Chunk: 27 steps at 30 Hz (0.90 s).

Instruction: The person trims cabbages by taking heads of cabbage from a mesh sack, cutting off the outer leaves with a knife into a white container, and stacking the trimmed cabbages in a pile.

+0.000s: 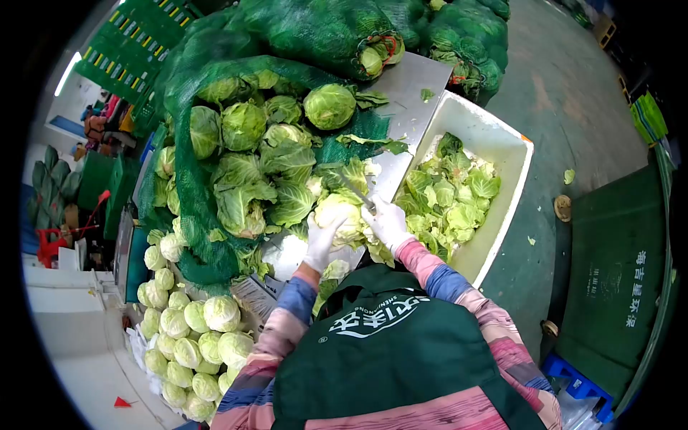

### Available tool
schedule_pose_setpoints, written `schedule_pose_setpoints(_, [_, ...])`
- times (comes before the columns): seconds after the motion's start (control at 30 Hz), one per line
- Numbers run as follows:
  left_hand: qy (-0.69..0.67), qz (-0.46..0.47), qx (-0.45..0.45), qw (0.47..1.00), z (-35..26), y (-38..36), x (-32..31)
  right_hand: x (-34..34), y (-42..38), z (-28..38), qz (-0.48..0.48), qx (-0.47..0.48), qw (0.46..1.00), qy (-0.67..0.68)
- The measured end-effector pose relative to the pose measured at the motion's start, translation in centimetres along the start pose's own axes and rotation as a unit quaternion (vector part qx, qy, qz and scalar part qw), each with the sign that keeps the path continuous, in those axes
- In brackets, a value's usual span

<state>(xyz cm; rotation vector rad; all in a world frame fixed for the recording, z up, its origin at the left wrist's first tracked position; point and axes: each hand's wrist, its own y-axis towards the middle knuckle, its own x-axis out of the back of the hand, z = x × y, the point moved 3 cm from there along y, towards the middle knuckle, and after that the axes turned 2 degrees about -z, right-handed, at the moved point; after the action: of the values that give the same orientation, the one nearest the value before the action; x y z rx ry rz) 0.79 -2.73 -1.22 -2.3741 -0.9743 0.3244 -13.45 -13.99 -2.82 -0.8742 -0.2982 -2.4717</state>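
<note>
Both my hands wear white gloves and work at the near edge of the metal table (412, 86). My left hand (322, 241) grips the near left side of a pale cabbage (344, 215). On the cabbage's right, my right hand (388, 223) is closed round a knife (356, 189); its blade points up and left over the cabbage, and the handle is hidden in my fist. Loose outer leaves lie around this cabbage. Just beyond it, untrimmed cabbages (244, 127) spill from an opened green mesh bag (188, 154).
A white foam box (510, 154) with torn leaves (448, 197) stands on my right. Trimmed cabbages (188, 351) are piled at lower left. Full mesh bags (308, 36) lie at the back. A large green bin (616, 279) stands far right, and green crates (132, 54) are stacked upper left.
</note>
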Motion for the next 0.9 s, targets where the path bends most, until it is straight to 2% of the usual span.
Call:
schedule_pose_setpoints(0.03, [0.009,-0.032,-0.019,0.999,1.7,1.3,0.1,-0.2,-0.1,-0.2,0.004,0.002,1.0,0.0])
schedule_pose_setpoints(0.1, [0.021,-0.043,-0.131,0.99,2.2,1.8,0.1,0.1,0.0,-1.3,-0.035,0.046,0.998,-0.039])
schedule_pose_setpoints(0.13, [0.126,-0.089,-0.137,0.978,2.4,2.4,0.7,0.8,0.7,-3.3,0.022,-0.087,0.995,0.033])
schedule_pose_setpoints(0.17, [0.125,-0.093,-0.138,0.978,2.9,2.7,1.0,1.6,1.2,-5.3,0.063,-0.225,0.968,0.087])
schedule_pose_setpoints(0.2, [0.196,-0.067,-0.192,0.959,2.0,2.1,0.5,3.2,1.6,-6.9,0.056,-0.273,0.958,0.061])
schedule_pose_setpoints(0.23, [0.267,-0.039,-0.242,0.932,0.9,1.1,-0.3,4.3,2.3,-6.8,-0.029,-0.097,0.971,-0.217])
schedule_pose_setpoints(0.27, [0.319,-0.041,-0.259,0.911,0.0,0.0,-1.0,4.5,2.3,-7.4,-0.058,-0.07,0.971,-0.223])
schedule_pose_setpoints(0.3, [0.319,-0.039,-0.255,0.912,-0.3,-0.4,-1.3,6.6,1.9,-4.5,-0.086,-0.044,0.968,-0.23])
schedule_pose_setpoints(0.37, [0.418,-0.07,-0.275,0.863,-0.9,-0.5,-2.2,6.9,1.5,-1.7,-0.021,-0.008,0.992,-0.126])
schedule_pose_setpoints(0.4, [0.414,-0.07,-0.272,0.866,-1.0,-0.4,-2.3,5.9,1.2,-1.2,0.037,0.051,0.996,-0.069])
schedule_pose_setpoints(0.47, [0.419,-0.063,-0.279,0.862,-0.7,0.3,-2.1,4.7,0.5,1.6,0.169,0.035,0.973,-0.153])
schedule_pose_setpoints(0.5, [0.423,-0.059,-0.286,0.858,-0.9,0.4,-2.1,3.9,0.0,2.2,0.136,0.07,0.976,-0.155])
schedule_pose_setpoints(0.6, [0.434,-0.039,-0.285,0.854,-1.0,0.6,-2.4,2.3,0.3,2.4,0.155,0.043,0.973,-0.164])
schedule_pose_setpoints(0.7, [0.442,-0.033,-0.299,0.845,-0.9,0.6,-2.1,2.3,2.5,0.9,0.142,0.004,0.983,-0.115])
schedule_pose_setpoints(0.77, [0.434,-0.021,-0.299,0.85,-0.9,0.7,-1.6,2.1,3.5,-0.1,0.182,-0.044,0.976,-0.114])
schedule_pose_setpoints(0.83, [0.356,0.028,-0.293,0.887,-0.5,1.4,-0.6,1.0,3.8,-1.1,0.184,-0.063,0.973,-0.12])
schedule_pose_setpoints(0.9, [0.344,0.047,-0.3,0.889,-0.6,1.5,0.9,-0.4,3.7,-4.2,0.111,-0.144,0.982,-0.057])
